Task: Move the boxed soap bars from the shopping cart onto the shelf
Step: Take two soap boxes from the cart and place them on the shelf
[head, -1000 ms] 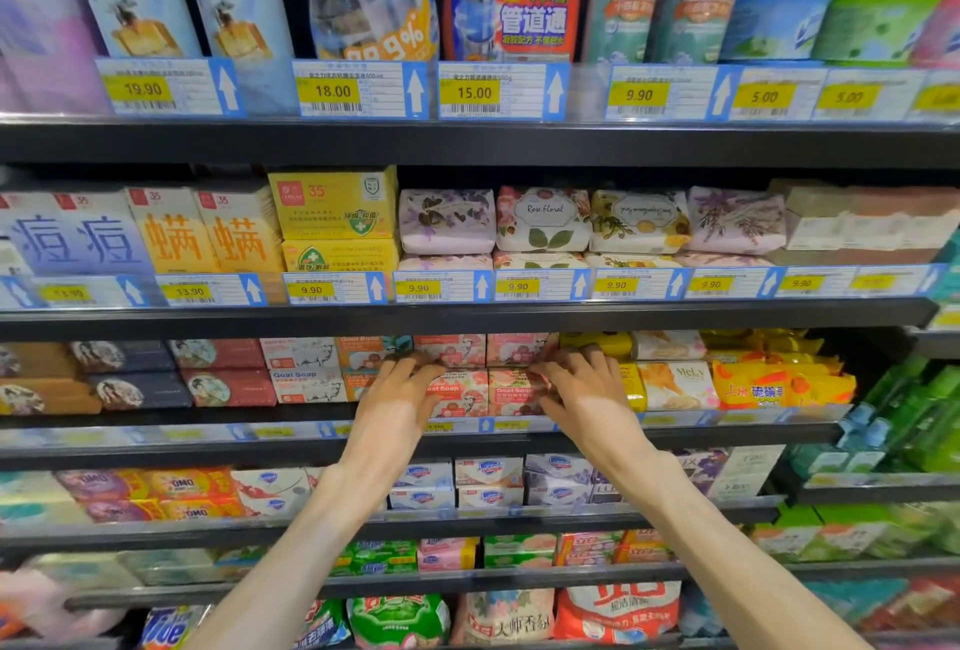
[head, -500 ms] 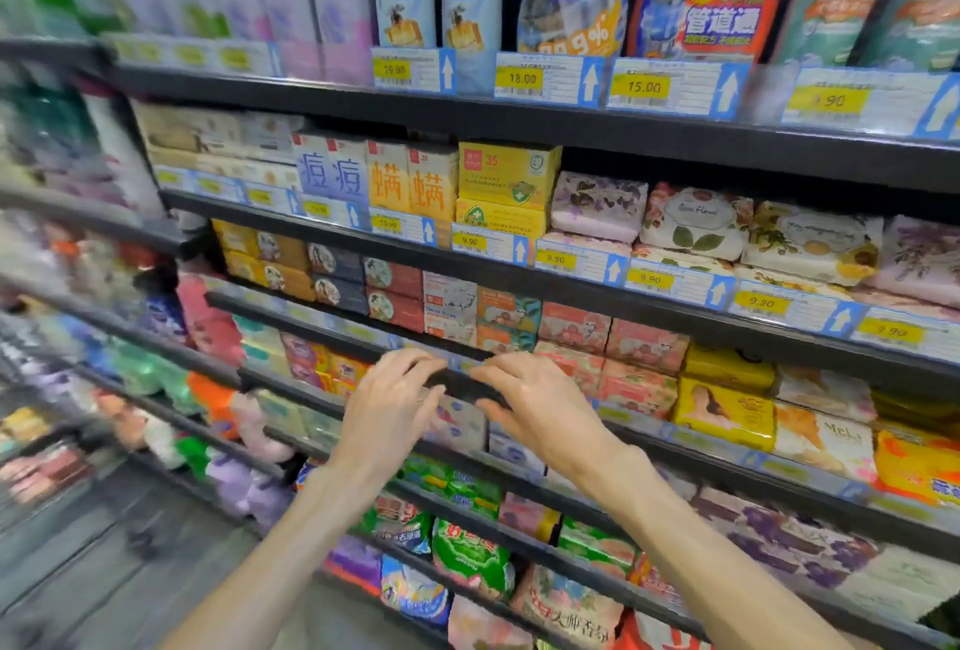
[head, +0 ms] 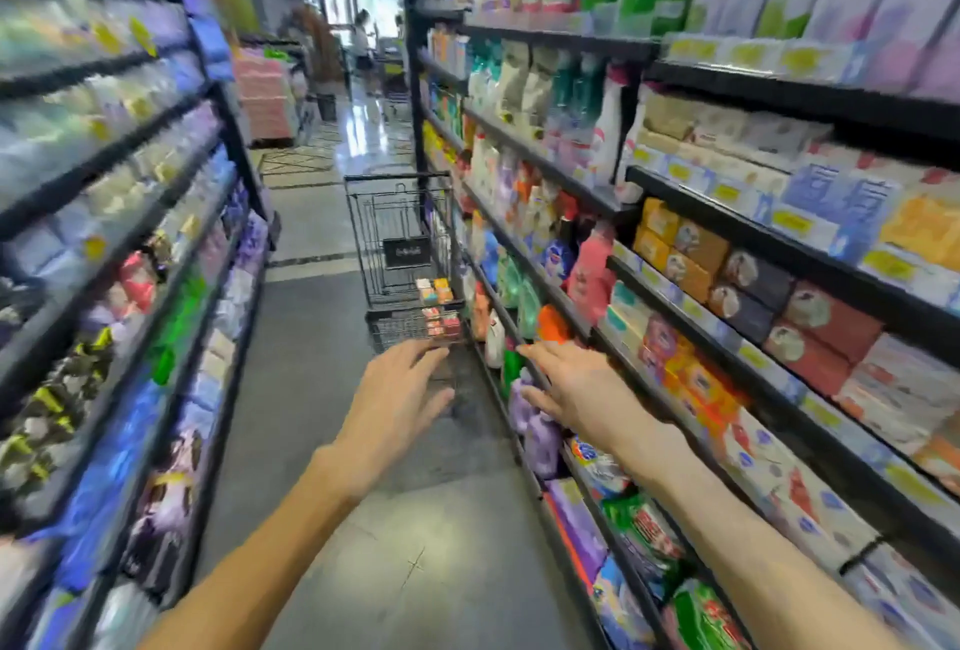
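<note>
From the head camera I see my left hand (head: 397, 397) stretched out over the aisle floor (head: 415, 535), fingers straight and loosely spread, holding nothing. My right hand (head: 569, 389) reaches forward beside it, fingers also extended and slightly apart, empty, its fingertips just in front of the purple pouches (head: 535, 420) on a low shelf (head: 691, 228). Just beyond my left fingertips stands the black wire shopping cart (head: 400, 254), close against the shelving on my right. The boxed soap bars (head: 436, 303) lie stacked in the cart's near right corner, just past my fingertips and between the two hands. Everything here is motion-blurred.
</note>
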`<state>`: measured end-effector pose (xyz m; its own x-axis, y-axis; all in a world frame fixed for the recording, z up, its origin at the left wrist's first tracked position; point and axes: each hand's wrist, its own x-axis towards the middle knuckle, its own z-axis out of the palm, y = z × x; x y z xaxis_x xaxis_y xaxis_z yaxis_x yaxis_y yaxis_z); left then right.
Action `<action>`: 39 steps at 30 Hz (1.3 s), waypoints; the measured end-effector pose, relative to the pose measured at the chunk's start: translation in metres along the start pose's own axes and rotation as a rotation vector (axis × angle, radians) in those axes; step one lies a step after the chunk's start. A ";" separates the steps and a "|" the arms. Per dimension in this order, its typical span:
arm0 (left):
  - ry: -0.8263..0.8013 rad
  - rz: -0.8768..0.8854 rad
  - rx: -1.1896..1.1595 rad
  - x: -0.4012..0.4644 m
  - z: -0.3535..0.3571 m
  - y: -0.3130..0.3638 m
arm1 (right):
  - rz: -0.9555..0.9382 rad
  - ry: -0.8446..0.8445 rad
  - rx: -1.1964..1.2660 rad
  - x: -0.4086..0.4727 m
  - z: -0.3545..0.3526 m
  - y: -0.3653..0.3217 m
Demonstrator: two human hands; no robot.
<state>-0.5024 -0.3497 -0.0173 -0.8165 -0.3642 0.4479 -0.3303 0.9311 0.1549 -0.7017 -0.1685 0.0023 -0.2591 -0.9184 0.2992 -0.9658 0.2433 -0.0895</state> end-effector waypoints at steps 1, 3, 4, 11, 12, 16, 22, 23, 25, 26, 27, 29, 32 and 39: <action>-0.002 -0.030 0.026 -0.007 -0.006 -0.023 | -0.039 -0.001 -0.001 0.023 0.008 -0.012; -0.009 -0.092 0.069 -0.016 -0.014 -0.070 | -0.091 -0.004 0.004 0.070 0.024 -0.037; -0.014 -0.128 0.078 -0.020 -0.018 -0.093 | -0.120 -0.024 0.010 0.093 0.033 -0.051; -0.011 -0.282 0.104 -0.026 -0.043 -0.232 | -0.236 -0.072 0.011 0.232 0.069 -0.133; -0.021 -0.302 0.114 -0.024 -0.045 -0.249 | -0.245 -0.081 0.038 0.250 0.075 -0.139; -0.022 -0.352 0.132 -0.006 -0.043 -0.309 | -0.281 -0.097 0.074 0.318 0.106 -0.150; -0.026 -0.379 0.133 0.055 -0.016 -0.404 | -0.293 -0.118 0.066 0.435 0.152 -0.143; -0.035 -0.379 0.138 0.068 -0.009 -0.422 | -0.293 -0.123 0.060 0.457 0.161 -0.140; -0.057 -0.373 0.150 0.099 0.004 -0.460 | -0.298 -0.111 0.047 0.503 0.180 -0.130; -0.068 -0.374 0.162 0.115 0.009 -0.479 | -0.301 -0.104 0.043 0.528 0.189 -0.125; -0.076 -0.381 0.181 0.132 0.012 -0.498 | -0.307 -0.099 0.044 0.553 0.197 -0.120; -0.084 -0.403 0.209 0.168 0.016 -0.532 | -0.310 -0.105 0.052 0.605 0.213 -0.110; -0.087 -0.413 0.218 0.223 0.019 -0.582 | -0.316 -0.123 0.050 0.678 0.233 -0.097; -0.094 -0.397 0.199 0.337 0.051 -0.688 | -0.305 -0.125 0.020 0.825 0.272 -0.065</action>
<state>-0.5749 -1.1144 -0.0181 -0.6442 -0.7015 0.3047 -0.7040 0.6996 0.1223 -0.8499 -1.0265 -0.0041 0.0465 -0.9794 0.1967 -0.9980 -0.0540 -0.0329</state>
